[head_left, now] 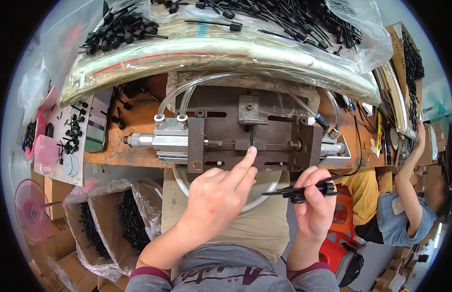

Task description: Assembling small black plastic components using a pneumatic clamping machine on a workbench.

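My left hand reaches over the metal fixture with its index finger stretched out. That fingertip touches the near end of a slim black stem, seated upright in the picture at the fixture's middle block; the other fingers are loosely bent and the thumb is hidden. To the right, my right hand is closed round several black plastic stems with ribbed heads, their thin ends pointing left. Silver pneumatic cylinders flank the fixture, the left cylinder and the right cylinder, with thin rods running toward the centre.
Clear air hoses arch behind the fixture. Beyond lies a plastic-wrapped bundle with heaped black parts. Plastic-lined boxes of black parts stand lower left, near a pink fan. A co-worker is at right, near red stools.
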